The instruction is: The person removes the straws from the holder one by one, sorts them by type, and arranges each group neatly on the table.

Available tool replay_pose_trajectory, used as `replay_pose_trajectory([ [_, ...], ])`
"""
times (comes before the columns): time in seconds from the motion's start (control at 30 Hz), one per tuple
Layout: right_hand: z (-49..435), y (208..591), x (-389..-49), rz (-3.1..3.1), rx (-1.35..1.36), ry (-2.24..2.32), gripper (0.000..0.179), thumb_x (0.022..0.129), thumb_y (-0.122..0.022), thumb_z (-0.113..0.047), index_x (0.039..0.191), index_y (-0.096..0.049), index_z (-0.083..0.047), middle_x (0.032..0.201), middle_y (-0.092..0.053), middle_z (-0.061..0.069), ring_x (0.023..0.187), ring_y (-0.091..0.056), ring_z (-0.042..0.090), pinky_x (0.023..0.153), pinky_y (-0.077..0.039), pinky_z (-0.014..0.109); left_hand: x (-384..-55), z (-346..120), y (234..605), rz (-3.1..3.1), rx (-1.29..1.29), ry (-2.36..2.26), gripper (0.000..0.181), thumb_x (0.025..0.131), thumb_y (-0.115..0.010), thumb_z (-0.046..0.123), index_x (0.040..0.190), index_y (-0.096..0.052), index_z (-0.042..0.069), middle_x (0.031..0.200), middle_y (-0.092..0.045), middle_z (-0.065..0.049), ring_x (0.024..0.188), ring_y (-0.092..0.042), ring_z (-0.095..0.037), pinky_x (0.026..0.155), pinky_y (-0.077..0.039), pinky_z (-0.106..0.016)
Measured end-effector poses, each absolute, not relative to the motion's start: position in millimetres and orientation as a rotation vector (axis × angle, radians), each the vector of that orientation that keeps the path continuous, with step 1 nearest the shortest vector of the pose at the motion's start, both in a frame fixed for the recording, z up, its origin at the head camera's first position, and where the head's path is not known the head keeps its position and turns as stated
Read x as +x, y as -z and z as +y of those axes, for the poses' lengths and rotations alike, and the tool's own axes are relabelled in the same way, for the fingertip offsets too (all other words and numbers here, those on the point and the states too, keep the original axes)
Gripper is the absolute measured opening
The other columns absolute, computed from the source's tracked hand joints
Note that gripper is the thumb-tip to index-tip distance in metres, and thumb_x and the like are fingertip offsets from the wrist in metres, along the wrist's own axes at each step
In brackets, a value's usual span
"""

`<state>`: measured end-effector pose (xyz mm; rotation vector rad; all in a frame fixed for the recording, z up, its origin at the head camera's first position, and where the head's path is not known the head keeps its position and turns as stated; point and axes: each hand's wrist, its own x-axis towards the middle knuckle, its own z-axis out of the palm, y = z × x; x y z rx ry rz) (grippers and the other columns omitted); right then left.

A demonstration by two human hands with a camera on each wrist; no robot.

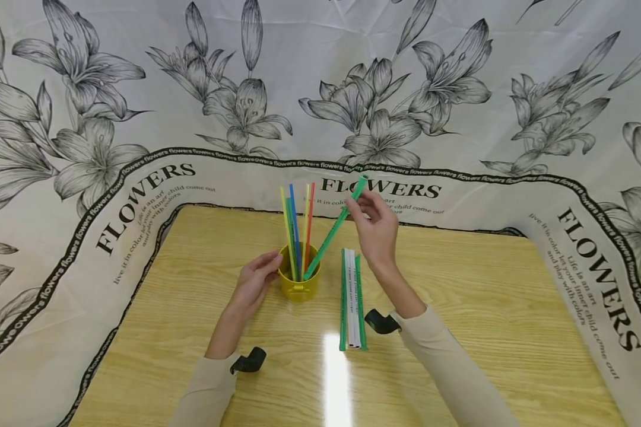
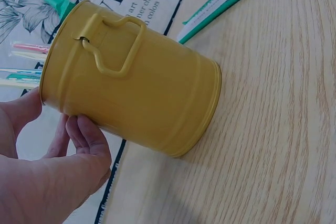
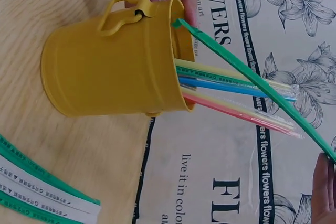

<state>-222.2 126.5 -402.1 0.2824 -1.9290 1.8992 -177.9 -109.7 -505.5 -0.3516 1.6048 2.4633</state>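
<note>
A yellow metal bucket (image 1: 299,289) with small side handles stands on the table, holding several thin straws (image 1: 294,231) in yellow, green, blue and red. At its left side, my left hand (image 1: 257,276) grips the bucket near the rim, as the left wrist view also shows with the hand (image 2: 58,166) against the wall. My right hand (image 1: 376,222) pinches the upper end of a green-wrapped straw (image 1: 333,230). That straw slants down to the left, its lower end at the bucket's mouth. In the right wrist view, the green-wrapped straw (image 3: 247,72) crosses above the other straws.
To the right of the bucket, several wrapped straws (image 1: 351,299), green and white with print, lie side by side on the wooden table (image 1: 470,284). A white cloth (image 1: 278,130) printed with flowers and lettering rises behind and at both sides.
</note>
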Motion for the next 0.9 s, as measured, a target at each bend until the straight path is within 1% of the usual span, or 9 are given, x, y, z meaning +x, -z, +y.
replay_pose_trajectory([
  [0.13,135.2,411.5,-221.1,-1.91,0.225,-1.974,0.035,0.097,-0.072,-0.008,0.127,-0.062,0.007,0.102,-0.066,0.006,0.086,-0.067,0.013,0.079,-0.061,0.031,-177.7,-110.8,505.8,1.596,-0.355,-2.462,0.038,0.104,-0.061,0.007,0.138,-0.054,-0.009,0.129,-0.058,-0.011,0.111,-0.06,-0.018,0.093,-0.052,-0.025],
  [0.37,152.3,427.5,-217.3,-1.911,0.133,-2.046,0.035,0.097,-0.073,-0.009,0.126,-0.063,0.007,0.101,-0.067,0.007,0.084,-0.068,0.012,0.077,-0.061,0.03,-176.4,-112.9,506.5,1.608,-0.342,-2.454,0.04,0.105,-0.06,0.007,0.14,-0.052,-0.01,0.13,-0.057,-0.01,0.108,-0.06,-0.014,0.095,-0.052,-0.026],
  [0.63,170.8,442.3,-210.6,-1.946,0.045,-2.075,0.033,0.097,-0.073,-0.008,0.124,-0.064,0.009,0.1,-0.067,0.005,0.083,-0.068,0.01,0.077,-0.061,0.027,-176.3,-112.5,506.7,1.613,-0.352,-2.451,0.039,0.105,-0.061,0.008,0.14,-0.053,-0.009,0.131,-0.057,-0.01,0.108,-0.06,-0.015,0.096,-0.052,-0.027],
  [0.77,181.5,451.9,-206.0,-1.987,0.007,-2.076,0.034,0.098,-0.072,-0.008,0.125,-0.063,0.01,0.099,-0.067,0.004,0.083,-0.068,0.009,0.077,-0.06,0.026,-177.0,-111.7,506.7,1.615,-0.336,-2.454,0.039,0.104,-0.061,0.008,0.14,-0.054,-0.009,0.13,-0.057,-0.01,0.109,-0.06,-0.016,0.096,-0.051,-0.029],
  [0.9,191.5,461.3,-200.4,-2.05,-0.053,-2.053,0.036,0.099,-0.071,-0.011,0.127,-0.064,0.009,0.1,-0.068,0.002,0.084,-0.069,0.007,0.077,-0.06,0.024,-177.5,-110.5,506.6,1.612,-0.325,-2.458,0.039,0.104,-0.061,0.007,0.139,-0.054,-0.009,0.128,-0.058,-0.009,0.107,-0.06,-0.016,0.095,-0.052,-0.028],
])
